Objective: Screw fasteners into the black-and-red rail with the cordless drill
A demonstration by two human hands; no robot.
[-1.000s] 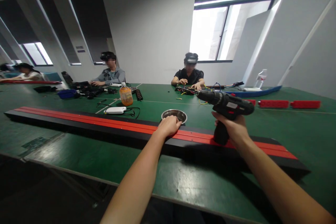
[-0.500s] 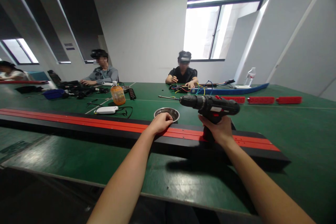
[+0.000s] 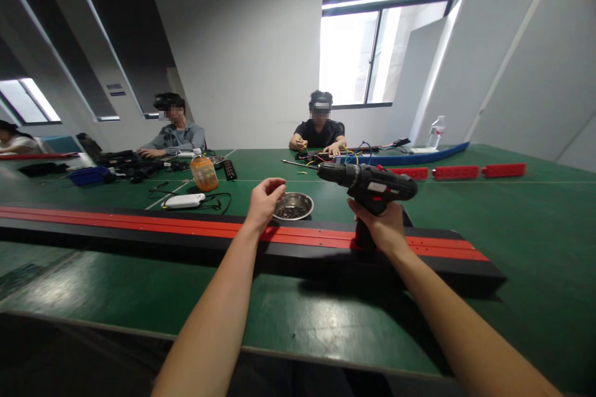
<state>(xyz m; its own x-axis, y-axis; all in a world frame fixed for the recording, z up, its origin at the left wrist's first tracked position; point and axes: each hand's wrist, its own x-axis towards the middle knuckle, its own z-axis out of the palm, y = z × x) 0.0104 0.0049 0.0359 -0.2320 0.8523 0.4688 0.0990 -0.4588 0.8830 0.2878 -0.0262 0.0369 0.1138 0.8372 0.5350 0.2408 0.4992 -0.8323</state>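
My right hand [image 3: 388,228] is wrapped round the grip of a black cordless drill [image 3: 372,185], whose long bit [image 3: 298,165] points left. Just left of a round metal bowl [image 3: 302,206], my left hand [image 3: 264,203] is raised with thumb and fingers pinched together; anything between the fingertips is too small to make out. Many small dark pieces, apparently screws, lie in the bowl. In front of the bowl a long black beam with a red strip [image 3: 321,236] runs across the table, under my left wrist and the drill.
Beyond the bowl are a white power bank [image 3: 183,200] with a cable, an orange drink bottle [image 3: 203,173] and a blue basket [image 3: 88,175]. Red blocks [image 3: 456,172] lie in a row at the right. Across the green table [image 3: 261,164], a person [image 3: 319,127] handles wires beside a blue beam [image 3: 400,160].
My left hand has come up out of the bowl and moved left, uncovering the pieces inside. The drill stays in my right hand. The view has shifted slightly.
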